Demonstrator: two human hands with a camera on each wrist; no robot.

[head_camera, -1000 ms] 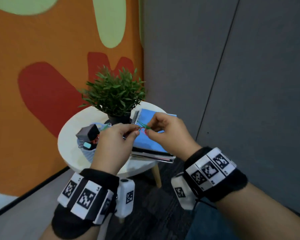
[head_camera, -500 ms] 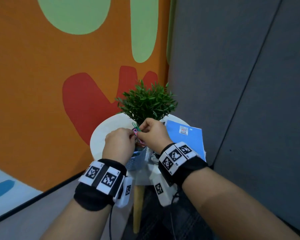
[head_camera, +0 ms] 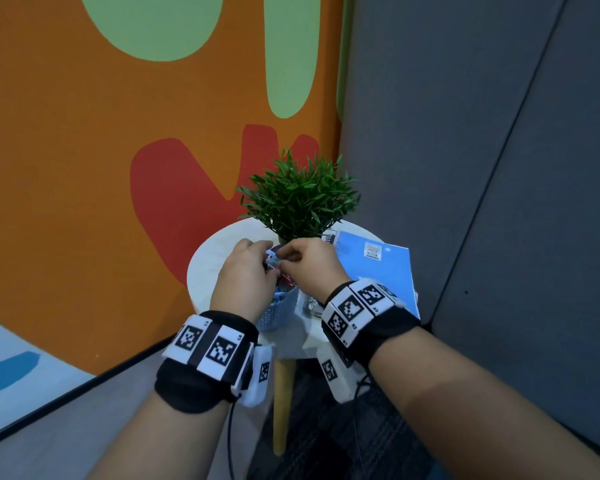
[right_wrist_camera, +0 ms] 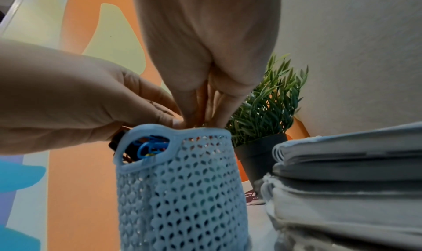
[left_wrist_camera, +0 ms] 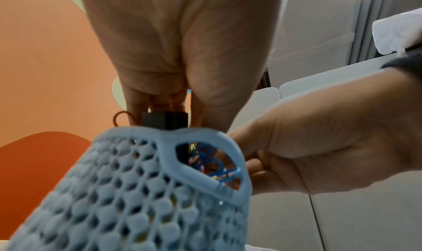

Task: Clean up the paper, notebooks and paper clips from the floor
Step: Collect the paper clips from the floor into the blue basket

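Note:
A light blue mesh basket (head_camera: pixel 281 311) stands on a small round white table (head_camera: pixel 215 268) and holds several coloured paper clips (right_wrist_camera: pixel 150 146). Both hands meet just above its rim. My left hand (head_camera: pixel 265 259) pinches a small bunch of coloured paper clips (head_camera: pixel 272 266). My right hand (head_camera: pixel 284 254) pinches the same bunch from the other side, its fingertips (right_wrist_camera: pixel 198 121) bunched at the basket's (right_wrist_camera: pixel 182 191) rim. A blue spiral notebook (head_camera: pixel 374 271) lies on top of a stack (right_wrist_camera: pixel 342 173) to the basket's right. A black object (left_wrist_camera: pixel 164 119) shows at the basket's (left_wrist_camera: pixel 137 191) rim below the left fingers.
A potted green plant (head_camera: pixel 298 199) stands right behind the hands, and its dark pot (right_wrist_camera: pixel 260 152) is close to the basket. The table sits in a corner between an orange wall and grey panels. Dark carpet and a wooden table leg (head_camera: pixel 283 403) lie below.
Both hands, still pinching the paper clips, have moved left from above the blue notebook to above the basket. The head camera has shifted its view of the table.

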